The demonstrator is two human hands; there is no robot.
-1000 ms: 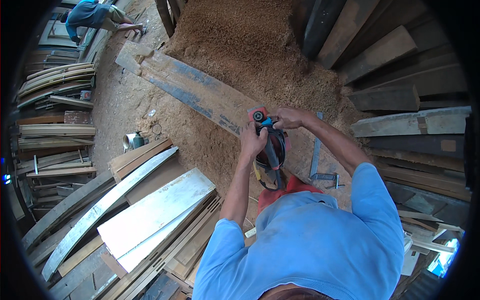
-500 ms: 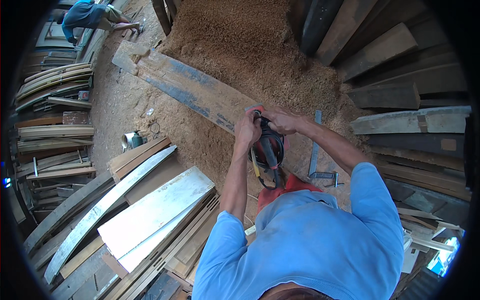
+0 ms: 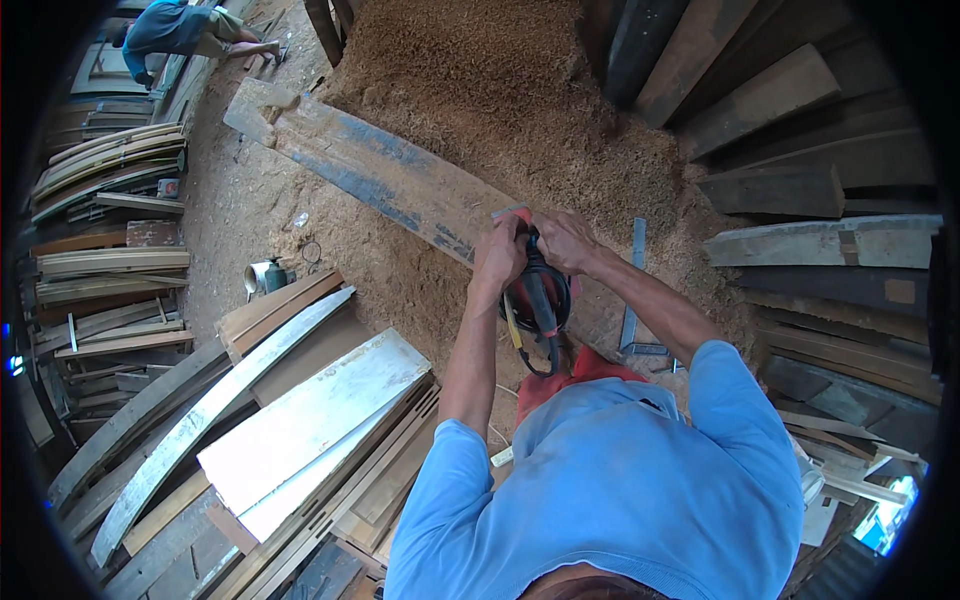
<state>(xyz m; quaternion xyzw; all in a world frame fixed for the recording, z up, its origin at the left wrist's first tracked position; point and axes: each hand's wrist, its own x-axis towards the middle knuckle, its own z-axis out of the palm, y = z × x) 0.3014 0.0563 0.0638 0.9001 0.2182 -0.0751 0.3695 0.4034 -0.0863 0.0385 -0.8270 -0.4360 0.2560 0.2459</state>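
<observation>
My left hand [image 3: 500,252] is closed on the front end of a red and black corded power tool [image 3: 541,295] that looks like an electric planer. My right hand [image 3: 565,243] has its fingers curled at the tool's top, just right of the left hand. Both hands hide much of its body. Beneath and beyond them, a long worn plank [image 3: 370,170] with blue-grey patches runs to the far left, wood shavings lying on it. Black cord loops below the tool, close to my red shorts. A metal square [image 3: 632,290] lies right of my right forearm.
A big heap of shavings [image 3: 470,70] rises beyond the plank. Stacked boards [image 3: 110,260] line the left; thick timbers [image 3: 820,245] stand along the right. A white board [image 3: 315,415] lies at lower left, near a metal can [image 3: 257,277]. Another person [image 3: 185,35] bends over at far left.
My right elbow has drawn in toward my body, and the right hand has shifted slightly at the tool. The left hand keeps its grip; tool and plank look nearly unmoved.
</observation>
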